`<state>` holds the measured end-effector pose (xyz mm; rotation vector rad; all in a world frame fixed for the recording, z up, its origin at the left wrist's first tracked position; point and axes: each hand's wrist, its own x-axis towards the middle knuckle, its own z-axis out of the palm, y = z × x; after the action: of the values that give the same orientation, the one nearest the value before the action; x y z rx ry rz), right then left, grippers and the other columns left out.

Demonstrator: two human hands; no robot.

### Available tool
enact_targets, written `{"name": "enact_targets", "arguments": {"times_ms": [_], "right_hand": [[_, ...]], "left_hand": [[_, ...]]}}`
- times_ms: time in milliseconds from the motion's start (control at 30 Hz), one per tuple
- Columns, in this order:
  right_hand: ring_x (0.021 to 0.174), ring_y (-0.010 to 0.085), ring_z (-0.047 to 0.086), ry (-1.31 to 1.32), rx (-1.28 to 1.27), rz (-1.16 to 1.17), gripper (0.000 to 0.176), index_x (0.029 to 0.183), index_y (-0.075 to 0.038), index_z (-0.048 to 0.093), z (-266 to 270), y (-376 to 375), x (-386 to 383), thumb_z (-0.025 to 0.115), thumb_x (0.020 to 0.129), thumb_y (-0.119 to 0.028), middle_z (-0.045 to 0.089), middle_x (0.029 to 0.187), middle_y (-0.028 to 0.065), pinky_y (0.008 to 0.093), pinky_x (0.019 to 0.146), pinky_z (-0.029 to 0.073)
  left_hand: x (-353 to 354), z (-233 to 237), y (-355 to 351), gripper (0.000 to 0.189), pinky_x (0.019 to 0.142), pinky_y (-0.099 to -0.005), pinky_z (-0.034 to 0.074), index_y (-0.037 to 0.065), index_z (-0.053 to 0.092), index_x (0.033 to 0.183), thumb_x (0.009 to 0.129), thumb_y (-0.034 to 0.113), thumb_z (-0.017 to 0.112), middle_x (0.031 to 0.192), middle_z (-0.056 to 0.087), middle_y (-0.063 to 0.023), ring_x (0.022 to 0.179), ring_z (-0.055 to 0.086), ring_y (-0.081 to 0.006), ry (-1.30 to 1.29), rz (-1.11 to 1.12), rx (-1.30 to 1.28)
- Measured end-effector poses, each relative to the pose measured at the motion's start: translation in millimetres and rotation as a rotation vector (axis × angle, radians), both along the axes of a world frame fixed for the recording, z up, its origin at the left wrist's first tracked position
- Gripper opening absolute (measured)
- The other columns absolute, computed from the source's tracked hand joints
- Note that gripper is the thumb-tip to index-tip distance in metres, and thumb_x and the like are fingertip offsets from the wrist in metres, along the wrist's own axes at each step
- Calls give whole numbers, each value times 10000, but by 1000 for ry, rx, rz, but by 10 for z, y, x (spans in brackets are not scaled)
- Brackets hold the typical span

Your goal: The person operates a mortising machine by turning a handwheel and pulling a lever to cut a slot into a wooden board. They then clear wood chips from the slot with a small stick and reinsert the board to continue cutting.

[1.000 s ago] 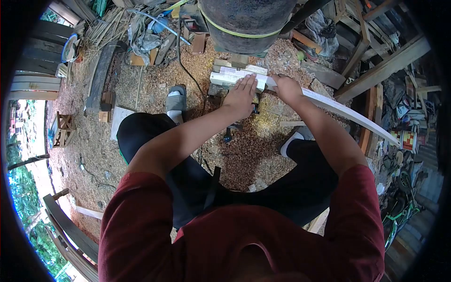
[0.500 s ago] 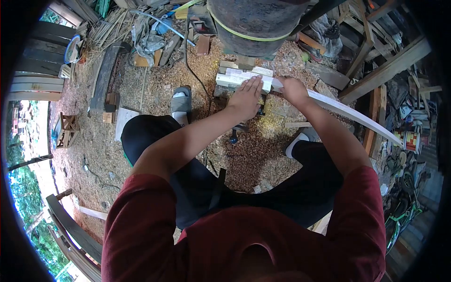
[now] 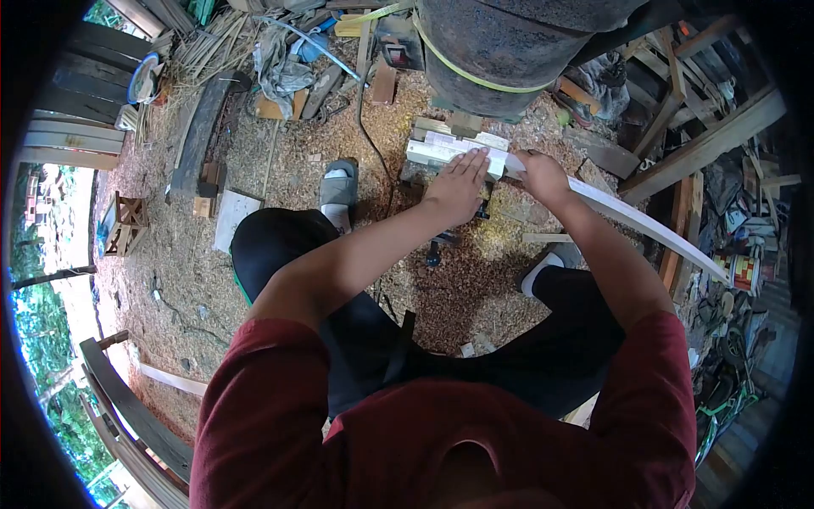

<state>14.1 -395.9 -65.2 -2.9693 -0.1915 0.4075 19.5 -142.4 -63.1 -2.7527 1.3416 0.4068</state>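
Note:
A long pale wooden strip runs from the low work block at upper centre out to the right. My right hand is wrapped round the strip just right of the block. With fingers together and stretched out, my left hand lies flat on the strip's left end, over the block. Whatever is under my left palm is hidden.
A large dark drum with a yellow band stands just beyond the block. A black cable crosses the shavings to its left. A curved dark plank lies farther left. Timber beams lean at the right.
The whole view has shifted slightly, so the scene sits farther right and a little lower. Both hands stay at the strip, with my left hand still flat and my right still gripping.

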Motion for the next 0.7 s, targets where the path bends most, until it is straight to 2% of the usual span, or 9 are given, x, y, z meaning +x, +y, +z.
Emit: {"name": "enact_targets", "arguments": {"times_ms": [200, 333, 433, 500, 700], "right_hand": [[1014, 387, 750, -15, -13, 25, 457, 1359, -120, 659, 106, 48, -6, 736, 910, -144, 758, 1090, 181, 497, 901, 601], [1006, 394, 747, -50, -42, 53, 449, 1345, -94, 652, 96, 73, -15, 743, 909, -159, 753, 1098, 189, 498, 908, 596], [997, 406, 743, -78, -27, 29, 408, 1305, -57, 650, 26, 133, -40, 740, 925, -173, 748, 1096, 205, 507, 919, 587], [952, 434, 735, -174, 42, 28, 334, 1209, -55, 643, -17, 153, -49, 745, 913, -173, 738, 1036, 231, 529, 863, 591], [965, 467, 719, -191, 45, -43, 302, 1185, -42, 642, -166, 296, 18, 742, 925, -157, 730, 1038, 249, 537, 866, 580]], "left_hand": [[-47, 67, -30, 855, 1359, -446, 143, -43, 124, 1709, 1088, 391, 520, 1814, 80, -192, 1675, 128, -329, 27, 26, 23], [-78, 93, -54, 860, 1359, -442, 145, -48, 127, 1707, 1084, 385, 532, 1814, 77, -196, 1679, 116, -325, 40, 49, 32], [-108, 88, -90, 871, 1359, -440, 146, -51, 131, 1705, 1077, 388, 545, 1813, 84, -198, 1677, 120, -328, 39, 75, 38], [-107, 40, -118, 878, 1358, -438, 147, -53, 132, 1705, 1073, 389, 553, 1812, 88, -199, 1676, 123, -331, 33, 86, 44], [-97, -61, -90, 887, 1357, -447, 144, -58, 158, 1700, 1062, 394, 576, 1810, 108, -201, 1672, 141, -339, -6, 82, 40]]}}
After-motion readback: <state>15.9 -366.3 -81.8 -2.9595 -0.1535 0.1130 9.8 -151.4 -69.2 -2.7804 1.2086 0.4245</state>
